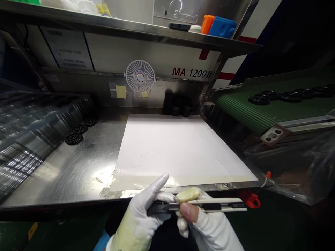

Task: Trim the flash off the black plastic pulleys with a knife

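Both my hands wear white gloves and meet at the near edge of a steel table (75, 167). My right hand (206, 223) grips a white and black utility knife (222, 205), its bare thumb tip pressed on the slider. My left hand (142, 212) pinches the blade end of the same knife, with the forefinger stretched out toward a white sheet (180, 146). The sheet lies flat on the table just beyond the hands.
Black ribbed rubber rings (74, 138) lie at the table's left beside stacked clear plastic (28, 132). More rings (285, 96) sit on a green conveyor belt (246, 108) at right. A small white fan (140, 76) hangs on the back wall. Red-handled tool (250, 198) at the front edge.
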Demonstrator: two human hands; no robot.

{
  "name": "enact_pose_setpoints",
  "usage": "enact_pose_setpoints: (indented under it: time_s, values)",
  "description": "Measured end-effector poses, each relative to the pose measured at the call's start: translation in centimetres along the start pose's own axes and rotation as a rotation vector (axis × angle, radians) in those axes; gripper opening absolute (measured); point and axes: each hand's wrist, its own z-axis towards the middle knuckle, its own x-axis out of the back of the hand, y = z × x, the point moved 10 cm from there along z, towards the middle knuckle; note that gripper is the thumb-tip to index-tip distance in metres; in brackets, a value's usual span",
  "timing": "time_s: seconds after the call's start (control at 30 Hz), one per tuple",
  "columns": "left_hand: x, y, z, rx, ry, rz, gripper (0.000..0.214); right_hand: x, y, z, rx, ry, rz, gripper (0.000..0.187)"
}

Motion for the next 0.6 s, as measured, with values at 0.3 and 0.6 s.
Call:
enact_pose_setpoints:
  time_s: [0.3, 0.6]
  values:
    - [-0.5, -0.2, -0.2, -0.003, -0.068, -0.068, 0.051, -0.2, -1.0, -1.0, 0.007, 0.068, 0.072, 0.037]
    - [-0.8, 0.9, -0.4, -0.024, -0.065, -0.025, 0.058, -0.1, -0.6, -0.9, -0.029, 0.043, 0.087, 0.037]
